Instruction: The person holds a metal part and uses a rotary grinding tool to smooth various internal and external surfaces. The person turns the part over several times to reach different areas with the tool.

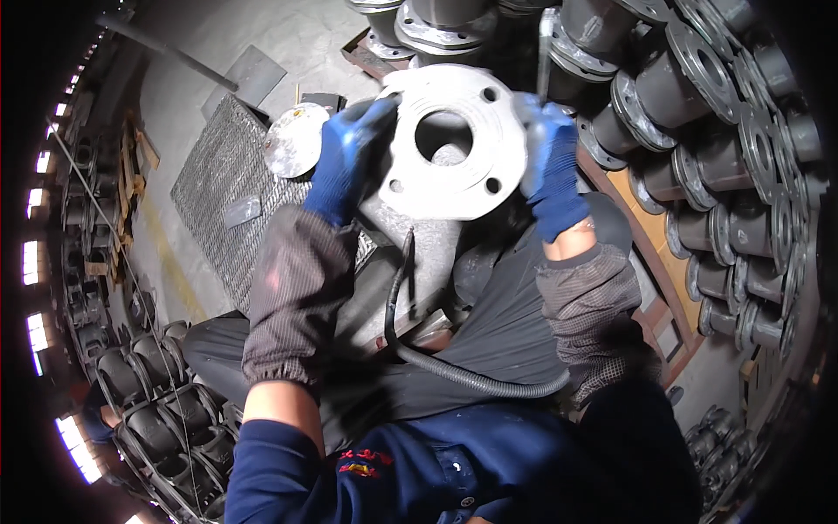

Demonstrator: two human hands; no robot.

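A pale grey metal flange (480, 179) with a round centre hole and bolt holes faces up in front of me. My left hand (349, 150), in a blue work glove, grips its left edge. The blue-gloved right hand (552, 162) is closed against the opposite edge, its fingertips partly hidden. Below the flange a grey rounded metal body (432, 253) shows; whether the two are one piece I cannot tell. Across my lap runs a dark ribbed hose (480, 382), its thin end rising just under the flange.
At the left lies a metal mesh mat (218, 188), with a round pale plate (297, 140) by its far corner. Dark flanged pipe fittings (690, 79) are stacked close on the right. More castings (157, 419) stand at lower left. A long rod (170, 54) reaches over the floor.
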